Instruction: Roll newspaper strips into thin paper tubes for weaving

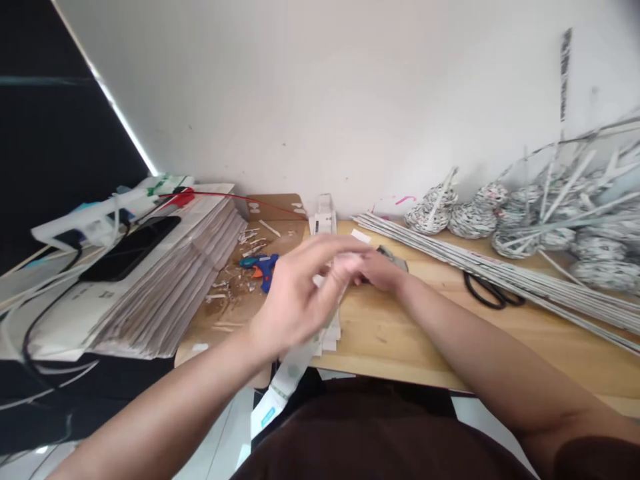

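Observation:
My left hand [300, 290] is slightly blurred over the middle of the table, its thumb and forefinger curved with a gap between them. Just beyond it, my right hand [377, 268] reaches in from the right, and its fingers are mostly hidden behind the left. Beneath my left hand, a long white paper strip [293, 370] with printed marks hangs over the table edge towards my lap. More white strips [330, 337] lie under the hands. A small dark grey object [395, 259] shows beside my right hand; its kind is unclear.
A blue glue gun [268, 272] lies among scraps on brown cardboard [280, 207]. At left, a tall paper stack [170, 287] bears a black phone [133, 250] and cables. Rolled paper sticks [470, 263] cross black-handled scissors [493, 293]. Woven paper balls [473, 219] sit along the wall.

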Motion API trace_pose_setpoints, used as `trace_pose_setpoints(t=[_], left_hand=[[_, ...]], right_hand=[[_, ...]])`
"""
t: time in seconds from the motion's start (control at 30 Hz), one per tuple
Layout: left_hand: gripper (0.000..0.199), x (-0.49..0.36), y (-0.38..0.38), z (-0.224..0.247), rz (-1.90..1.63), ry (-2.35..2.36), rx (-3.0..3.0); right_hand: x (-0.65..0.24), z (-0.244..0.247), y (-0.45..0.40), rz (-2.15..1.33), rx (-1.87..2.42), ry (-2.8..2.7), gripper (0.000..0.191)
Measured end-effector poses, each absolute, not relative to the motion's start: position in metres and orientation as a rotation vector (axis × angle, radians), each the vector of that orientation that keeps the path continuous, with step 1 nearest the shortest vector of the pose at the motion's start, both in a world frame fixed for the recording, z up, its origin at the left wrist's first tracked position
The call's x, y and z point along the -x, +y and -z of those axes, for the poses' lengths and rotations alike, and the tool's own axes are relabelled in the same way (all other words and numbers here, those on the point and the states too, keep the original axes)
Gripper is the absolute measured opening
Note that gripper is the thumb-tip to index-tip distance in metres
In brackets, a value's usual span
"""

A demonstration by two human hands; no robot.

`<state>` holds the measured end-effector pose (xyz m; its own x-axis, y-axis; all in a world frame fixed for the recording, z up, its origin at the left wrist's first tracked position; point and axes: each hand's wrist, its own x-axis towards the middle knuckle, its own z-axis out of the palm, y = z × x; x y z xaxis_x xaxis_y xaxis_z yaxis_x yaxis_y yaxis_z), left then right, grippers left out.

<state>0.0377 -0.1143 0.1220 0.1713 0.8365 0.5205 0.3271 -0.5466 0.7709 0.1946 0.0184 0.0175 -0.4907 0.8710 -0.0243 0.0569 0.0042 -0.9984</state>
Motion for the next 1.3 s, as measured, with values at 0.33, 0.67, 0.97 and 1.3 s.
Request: trace_pose_setpoints(t=[0.33,0.67,0.97,1.3], left_hand=[[0.034,-0.034,-0.011,-0.041,-0.85,1.135,-1.352],[0.034,-0.03,0.004,-0.017,-1.271,1.016,-0.895],[0.053,-0.031,-0.006,-0.03,-0.876,0.912,-0.804],[0.054,-0.035,-0.011,-0.015,-0.802,0.832,-1.102]], right_hand=[[-0.192,-0.007,0.022,-1.505,0.972,-1.885,0.029],[-0.218,-0.036,0.033,-1.367,1.199,-1.881,0.04],[-0.263,-0.053,0.048,-0.475,1.522,-2.399,0.047],[-0.235,-0.038,-0.001,-0.421,1.142,-2.371,0.029]])
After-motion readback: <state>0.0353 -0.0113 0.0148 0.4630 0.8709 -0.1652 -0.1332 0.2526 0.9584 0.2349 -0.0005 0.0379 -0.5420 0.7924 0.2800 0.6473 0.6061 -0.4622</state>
